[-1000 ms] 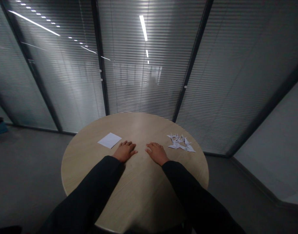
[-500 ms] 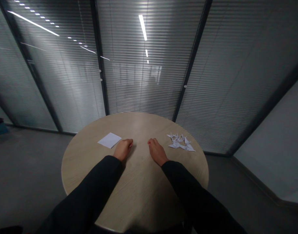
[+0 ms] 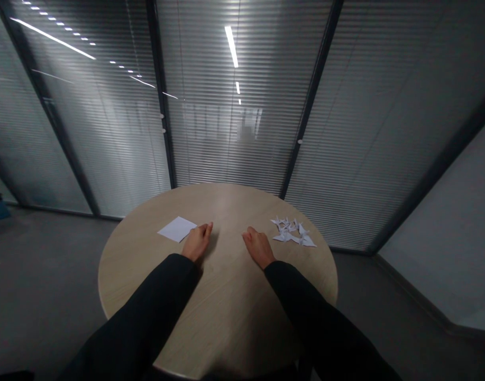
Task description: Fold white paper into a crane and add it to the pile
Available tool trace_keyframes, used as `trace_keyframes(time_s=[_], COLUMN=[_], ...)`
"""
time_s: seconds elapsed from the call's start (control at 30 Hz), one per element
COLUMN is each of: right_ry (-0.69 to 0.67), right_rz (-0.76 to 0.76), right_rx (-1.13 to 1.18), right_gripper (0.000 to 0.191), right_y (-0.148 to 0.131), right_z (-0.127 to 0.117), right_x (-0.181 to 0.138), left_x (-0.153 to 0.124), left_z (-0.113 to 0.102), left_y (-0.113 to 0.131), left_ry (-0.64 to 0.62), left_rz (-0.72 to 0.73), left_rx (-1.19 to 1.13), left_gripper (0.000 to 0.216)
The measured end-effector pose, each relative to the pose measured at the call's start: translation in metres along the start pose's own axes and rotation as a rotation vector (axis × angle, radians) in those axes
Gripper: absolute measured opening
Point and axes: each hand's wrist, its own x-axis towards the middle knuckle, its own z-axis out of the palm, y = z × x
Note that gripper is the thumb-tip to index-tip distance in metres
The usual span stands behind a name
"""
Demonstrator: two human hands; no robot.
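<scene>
Left hand (image 3: 197,243) lies palm down on the round wood-veneer table (image 3: 226,206), open and empty, its fingers straight and close together with the tips pointing toward the far edge. Those fingers sit just beside the right corner of a square sheet of white paper (image 3: 177,229), which lies flat in the far left part of the table; whether they touch it is hard to tell. Right hand (image 3: 258,248) is also open, empty and palm down, its fingers loosely bent, just left of a loose cluster of white origami cranes (image 3: 292,233) near the table's right edge, toward the far side. Neither hand grips anything, and a wide stretch of bare wood lies between them. Black sleeves (image 3: 147,301) cover both forearms, which reach in over the near edge.

The sheet looks thin and light, so a fingertip eased under one corner should lift it more cleanly than a palm pressed on top, which could drag it. The cranes' slim wings and points look easy to crush, so a light fingertip pinch would suit them better than a full grasp.

Beyond the far edge stand glass partitions (image 3: 234,132) with slatted blinds, and grey floor (image 3: 47,275) surrounds the table.
</scene>
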Motion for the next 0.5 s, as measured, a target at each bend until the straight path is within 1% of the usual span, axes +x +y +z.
trace_keyframes(time_s=[0.1, 0.17, 0.2, 0.23, 0.27, 0.33, 0.4, 0.5], right_ry=[0.036, 0.06, 0.072, 0.086, 0.101, 0.132, 0.144, 0.117], right_rz=[0.005, 0.025, 0.033, 0.029, 0.009, -0.066, -0.14, -0.16], right_rx=[-0.024, -0.045, -0.048, -0.043, -0.028, 0.023, 0.074, 0.095], right_gripper=[0.035, 0.033, 0.031, 0.028, 0.026, 0.023, 0.026, 0.032], right_y=[0.002, 0.004, 0.006, 0.007, 0.008, 0.01, 0.012, 0.014], right_z=[0.001, 0.003, 0.004, 0.006, 0.007, 0.01, 0.013, 0.018], right_x=[0.0, 0.0, 0.0, 0.0, 0.001, 0.001, 0.001, 0.0], left_x=[0.003, 0.004, 0.005, 0.006, 0.006, 0.007, 0.006, 0.002], left_z=[0.0, 0.002, 0.003, 0.005, 0.007, 0.012, 0.017, 0.022], left_y=[-0.005, -0.011, -0.014, -0.018, -0.021, -0.025, -0.027, -0.027], left_ry=[0.042, 0.017, -0.014, -0.038, -0.035, -0.022, -0.065, -0.137], left_rz=[-0.033, -0.052, -0.046, 0.009, 0.081, 0.186, 0.231, 0.272], left_rx=[0.002, -0.027, -0.061, -0.078, -0.059, 0.025, 0.141, 0.32], left_gripper=[0.042, 0.035, 0.033, 0.03, 0.03, 0.031, 0.038, 0.045])
